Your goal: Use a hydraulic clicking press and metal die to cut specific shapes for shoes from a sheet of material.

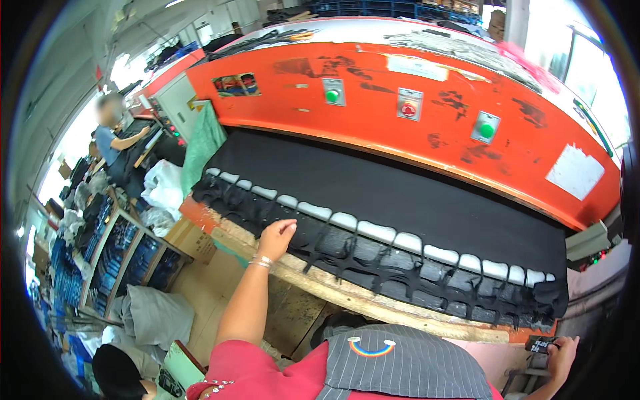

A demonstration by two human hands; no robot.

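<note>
My left hand (275, 240) is over the front edge of the press bed, its fingers curled together; whether anything small is in them I cannot make out. Below and beside it hangs a black cut fabric strip (347, 257) with a row of openings, draped along the front. Pale grey-white rounded patches (377, 231) show in a line behind that netting. A black sheet (400, 193) covers the bed farther back. At the lower right, my right hand (564, 358) has bent fingers closed at the end of a small black box (539, 344) with light markings.
An orange press beam (300, 73) spans the back, with two green buttons and a red button (409, 109). A wooden rail (347, 297) edges the bed. A shelf of blue pieces (120, 267) and a carton (189, 240) stand left. Another person (113, 137) works far left.
</note>
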